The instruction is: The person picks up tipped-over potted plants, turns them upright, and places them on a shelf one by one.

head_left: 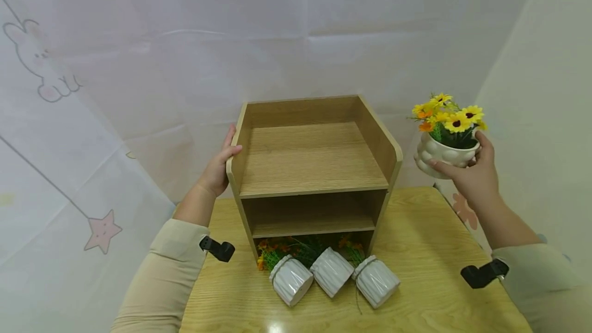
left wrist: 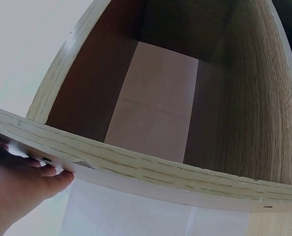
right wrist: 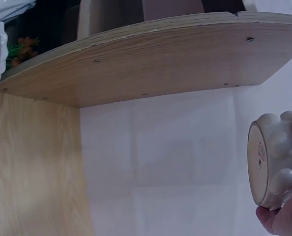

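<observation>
Catching the marked flat base point(right wrist: 257, 167) of the cream pot point(right wrist: 282, 145) from the right wrist alone; getting its yellow flowers point(head_left: 455, 121) only from the head view. Gripped between thumb and fingers of the right hand point(head_left: 481, 176), up in the air, right of the wooden shelf point(head_left: 310, 158). Well apart from the left hand point(head_left: 216, 171), laid uncurled against the shelf's outer left side.

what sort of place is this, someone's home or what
Possibly a corner set up for filming, though a child's room can't be ruled out: a creased backdrop with a cartoon rabbit, a wood-grain table and a small shelf unit.
</observation>
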The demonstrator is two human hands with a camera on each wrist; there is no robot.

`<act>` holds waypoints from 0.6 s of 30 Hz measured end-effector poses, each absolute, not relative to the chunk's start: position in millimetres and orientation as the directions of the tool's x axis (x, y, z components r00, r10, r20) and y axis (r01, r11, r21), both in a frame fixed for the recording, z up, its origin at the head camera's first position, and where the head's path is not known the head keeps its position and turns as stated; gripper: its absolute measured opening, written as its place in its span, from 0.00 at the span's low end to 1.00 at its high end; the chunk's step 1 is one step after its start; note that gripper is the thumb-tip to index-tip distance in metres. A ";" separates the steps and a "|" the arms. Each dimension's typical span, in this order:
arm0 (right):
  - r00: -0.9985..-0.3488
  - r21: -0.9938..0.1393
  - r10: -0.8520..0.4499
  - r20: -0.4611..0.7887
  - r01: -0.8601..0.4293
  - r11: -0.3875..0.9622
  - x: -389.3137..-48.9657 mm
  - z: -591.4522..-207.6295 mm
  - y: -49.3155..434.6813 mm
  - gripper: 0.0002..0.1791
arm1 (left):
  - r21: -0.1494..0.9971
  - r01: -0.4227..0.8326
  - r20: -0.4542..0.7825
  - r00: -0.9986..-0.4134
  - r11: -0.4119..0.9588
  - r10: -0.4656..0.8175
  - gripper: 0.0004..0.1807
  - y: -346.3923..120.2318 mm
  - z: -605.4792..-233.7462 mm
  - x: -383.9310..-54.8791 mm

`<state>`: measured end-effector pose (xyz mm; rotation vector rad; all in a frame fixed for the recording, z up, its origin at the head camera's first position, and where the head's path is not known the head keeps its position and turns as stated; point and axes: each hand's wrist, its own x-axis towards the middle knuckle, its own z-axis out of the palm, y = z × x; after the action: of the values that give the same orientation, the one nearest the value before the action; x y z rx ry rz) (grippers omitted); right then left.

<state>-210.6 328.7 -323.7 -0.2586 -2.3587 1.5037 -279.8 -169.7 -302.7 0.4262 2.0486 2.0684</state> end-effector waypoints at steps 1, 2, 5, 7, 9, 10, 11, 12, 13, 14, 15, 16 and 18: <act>-0.930 -0.906 0.322 0.175 -0.024 0.422 -210.5 -323.3 328.3 0.59 | 0.998 0.060 0.061 -0.939 -0.014 0.340 0.42 -168.8 -303.6 -278.2; -0.933 -0.908 0.319 0.169 -0.021 0.419 -210.4 -323.1 328.0 0.59 | 0.998 0.060 0.060 -0.938 -0.009 0.340 0.42 -168.0 -304.6 -276.5; -0.937 -0.915 0.314 0.155 -0.016 0.404 -213.7 -315.5 325.2 0.59 | 0.998 0.062 0.057 -0.938 0.003 0.342 0.42 -167.2 -305.5 -274.8; -0.938 -0.920 0.315 0.148 -0.014 0.392 -216.9 -308.5 322.0 0.59 | 0.998 0.063 0.057 -0.939 0.008 0.340 0.42 -167.4 -305.6 -274.9; -0.936 -0.927 0.318 0.150 -0.021 0.374 -220.6 -301.7 318.0 0.60 | 0.998 0.061 0.055 -0.938 0.009 0.341 0.42 -167.7 -305.6 -275.1; -0.936 -0.931 0.318 0.153 -0.028 0.364 -222.5 -298.4 316.2 0.60 | 0.998 0.060 0.053 -0.939 0.008 0.340 0.42 -167.8 -305.8 -275.2; -0.935 -0.933 0.317 0.159 -0.037 0.359 -224.2 -295.1 314.3 0.60 | 0.998 0.059 0.052 -0.939 0.009 0.339 0.42 -167.9 -305.8 -275.1; -0.935 -0.934 0.315 0.164 -0.044 0.355 -225.8 -291.6 312.2 0.61 | 0.998 0.056 0.049 -0.940 0.009 0.339 0.42 -168.1 -305.7 -274.9; -0.934 -0.933 0.312 0.171 -0.052 0.355 -227.3 -288.3 310.2 0.61 | 0.999 0.054 0.047 -0.940 0.010 0.338 0.42 -168.1 -306.0 -275.1; -0.934 -0.933 0.311 0.177 -0.058 0.356 -229.2 -284.9 308.2 0.61 | 0.999 0.053 0.047 -0.940 0.008 0.337 0.42 -168.2 -306.0 -274.9; -0.934 -0.932 0.308 0.182 -0.064 0.358 -230.9 -281.6 306.7 0.61 | 0.999 0.051 0.046 -0.940 0.007 0.337 0.42 -168.3 -306.0 -274.6; -0.933 -0.929 0.306 0.188 -0.068 0.364 -232.3 -278.4 305.0 0.61 | 0.999 0.050 0.045 -0.941 0.008 0.337 0.42 -168.3 -305.8 -274.2; -0.931 -0.923 0.305 0.198 -0.073 0.377 -235.3 -271.9 300.9 0.61 | 0.999 0.050 0.045 -0.939 0.006 0.340 0.42 -168.4 -305.9 -273.5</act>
<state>-235.3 300.9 -271.9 -0.2034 -2.3062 1.5721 -273.5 -168.4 -305.9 0.4095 2.0677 2.0378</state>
